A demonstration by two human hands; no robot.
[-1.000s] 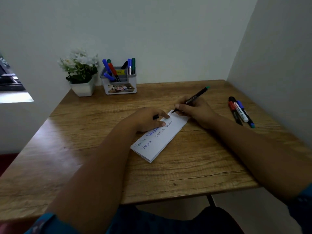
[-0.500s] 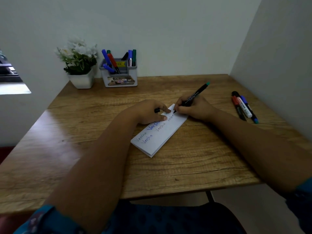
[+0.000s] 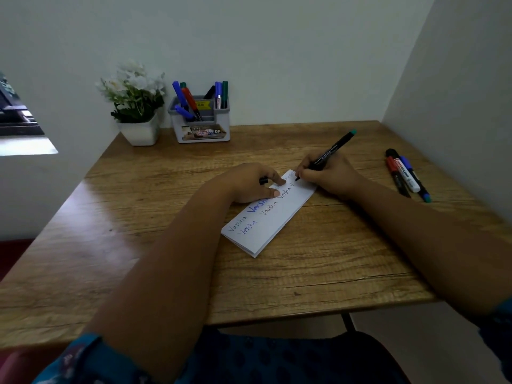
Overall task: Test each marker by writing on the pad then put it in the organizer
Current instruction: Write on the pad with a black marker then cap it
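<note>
Wooden desk [image 3: 166, 189] in wall corner, left hand [image 3: 249, 184] pinching cap, pressing pad [image 3: 273, 217], right hand [image 3: 329, 176] pinching marker [image 3: 329, 152]

Right hand [image 3: 329, 176] is gripping the black marker [image 3: 328, 153] w/ green end, tip touching the pad [image 3: 273, 217] at its far end, center frame. Left hand [image 3: 253, 184] is pinning the pad down, black cap [image 3: 263, 180] tucked in its fingers. Organizer [image 3: 201, 126] is sitting upper left; spare markers [image 3: 406, 174] are lying at right on the table [image 3: 138, 217].
</note>
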